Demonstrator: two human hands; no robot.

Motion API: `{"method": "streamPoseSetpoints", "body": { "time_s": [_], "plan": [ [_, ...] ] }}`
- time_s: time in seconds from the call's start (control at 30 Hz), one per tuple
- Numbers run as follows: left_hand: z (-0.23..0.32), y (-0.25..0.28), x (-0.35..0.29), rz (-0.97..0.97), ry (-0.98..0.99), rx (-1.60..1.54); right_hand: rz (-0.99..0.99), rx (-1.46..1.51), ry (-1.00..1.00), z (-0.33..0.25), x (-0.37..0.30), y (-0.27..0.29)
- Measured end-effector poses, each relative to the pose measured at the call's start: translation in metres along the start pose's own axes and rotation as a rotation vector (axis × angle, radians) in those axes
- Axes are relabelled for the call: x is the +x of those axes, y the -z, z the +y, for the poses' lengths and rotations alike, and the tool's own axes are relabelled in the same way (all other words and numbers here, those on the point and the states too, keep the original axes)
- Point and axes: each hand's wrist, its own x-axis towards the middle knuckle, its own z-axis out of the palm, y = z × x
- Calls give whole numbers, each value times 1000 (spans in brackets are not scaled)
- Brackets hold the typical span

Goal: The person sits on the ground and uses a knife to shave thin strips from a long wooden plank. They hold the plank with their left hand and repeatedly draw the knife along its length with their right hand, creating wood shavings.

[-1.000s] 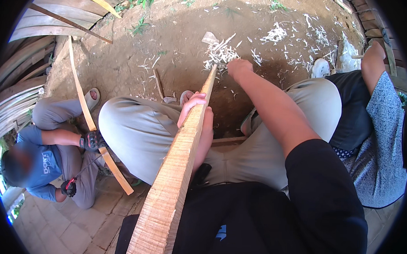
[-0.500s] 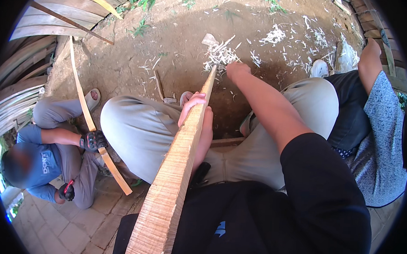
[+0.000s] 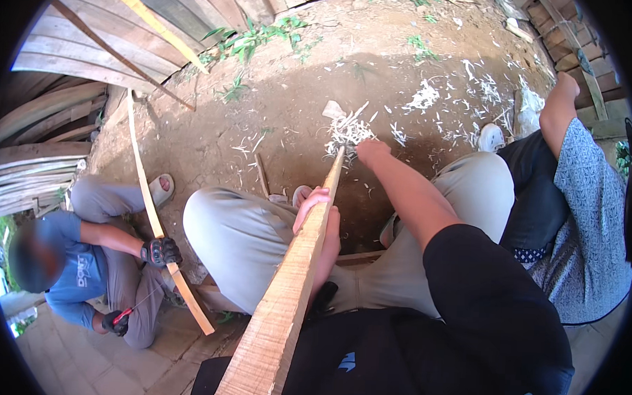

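A long pale piece of wood [image 3: 283, 280] runs away from my body, broad near me and tapering to a narrow tip. My left hand [image 3: 318, 215] is wrapped round its narrower part between my knees. Just right of the tip, my right hand [image 3: 373, 152] is closed like a fist, with the arm stretched forward. What those fingers hold is hidden. Curled wood shavings [image 3: 352, 129] lie in a heap on the ground just beyond the tip and my right hand.
At left a seated person in black gloves [image 3: 162, 252] holds a long wooden strip [image 3: 146, 191] and a red-handled tool [image 3: 124, 315]. Another person's leg and patterned cloth [image 3: 590, 228] are close at right. More shavings [image 3: 424, 97] lie scattered on the dirt. Plank walls [image 3: 92, 36] stand beyond.
The whole view has shifted, so the scene sits lower in the picture. My hands keep nearly the same places on and beside the wood. The person at left has tilted the red-handled tool.
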Motion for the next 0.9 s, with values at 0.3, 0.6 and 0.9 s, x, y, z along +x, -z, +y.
{"method": "streamPoseSetpoints", "body": {
  "time_s": [0.3, 0.6, 0.9],
  "plan": [
    [16, -1, 4, 8, 164, 12, -227, -247, 212, 12, -24, 27],
    [18, -3, 9, 3, 131, 62, -115, -126, 26, 4, -32, 26],
    [27, -4, 12, 3, 137, 68, -147, -142, -71, -6, -28, 19]
  ]
}}
